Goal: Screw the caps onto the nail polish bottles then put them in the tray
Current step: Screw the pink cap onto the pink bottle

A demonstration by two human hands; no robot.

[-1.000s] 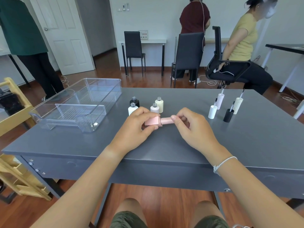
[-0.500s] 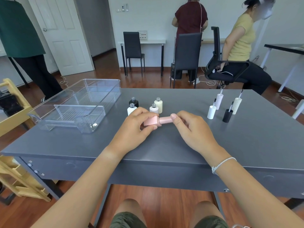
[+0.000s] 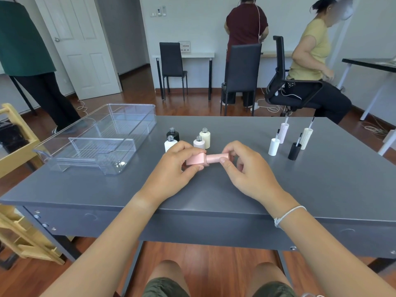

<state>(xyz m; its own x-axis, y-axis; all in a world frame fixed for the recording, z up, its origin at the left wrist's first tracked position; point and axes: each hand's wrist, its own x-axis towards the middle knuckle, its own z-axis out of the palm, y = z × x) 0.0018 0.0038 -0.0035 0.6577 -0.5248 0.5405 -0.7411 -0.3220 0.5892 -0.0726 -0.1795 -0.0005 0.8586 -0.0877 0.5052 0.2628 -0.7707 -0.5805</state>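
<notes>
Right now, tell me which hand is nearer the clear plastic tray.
Left. The left hand, gripping the pink nail polish bottle, sits just right of the clear plastic tray; the right hand, pinching the pink cap, is farther right.

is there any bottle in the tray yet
No, the tray holds no bottle; four uncapped bottles stand on the table.

Pale pink bottle (image 3: 195, 160) and matching pink cap (image 3: 217, 157) seen between fingers. Beyond fingertips: black bottle (image 3: 172, 135), white bottle (image 3: 170, 144), cream bottle (image 3: 205, 136), pinkish-white bottle (image 3: 199, 143). Right of fingers: white cap (image 3: 273, 146), black cap (image 3: 294, 151), cream cap (image 3: 306, 138), pale lilac cap (image 3: 284, 130). Tray (image 3: 70, 146) clear, ribbed. Table (image 3: 321, 185) plain grey.
</notes>
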